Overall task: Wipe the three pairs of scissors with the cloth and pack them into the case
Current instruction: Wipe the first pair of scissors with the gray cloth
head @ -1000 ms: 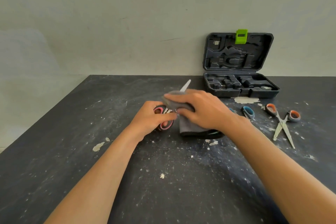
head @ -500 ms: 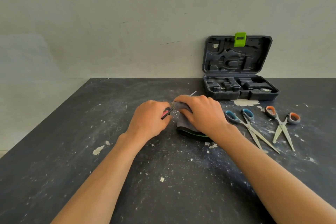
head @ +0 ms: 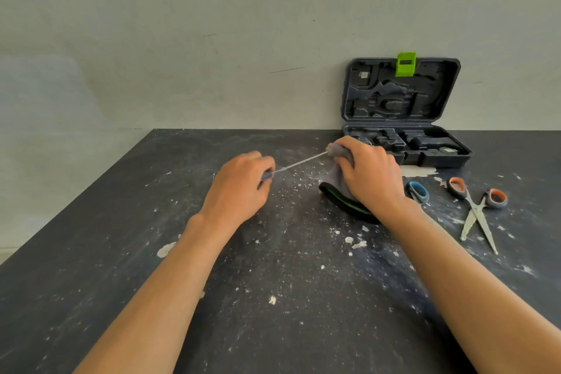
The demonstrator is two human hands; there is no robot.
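Gripping scissors (head: 299,162), left hand (head: 239,188); right hand (head: 372,174) pinches cloth (head: 340,182).

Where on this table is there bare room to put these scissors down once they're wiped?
The table left of the left hand is bare apart from paint flecks, as is the strip between the forearms. Right of the right hand it is crowded: blue scissors, orange scissors, then the case behind.

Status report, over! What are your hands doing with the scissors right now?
Left hand grips the scissors by the handles. Right hand pinches the cloth round the blade tip. Two other pairs lie on the table; case open. Nothing in the way.
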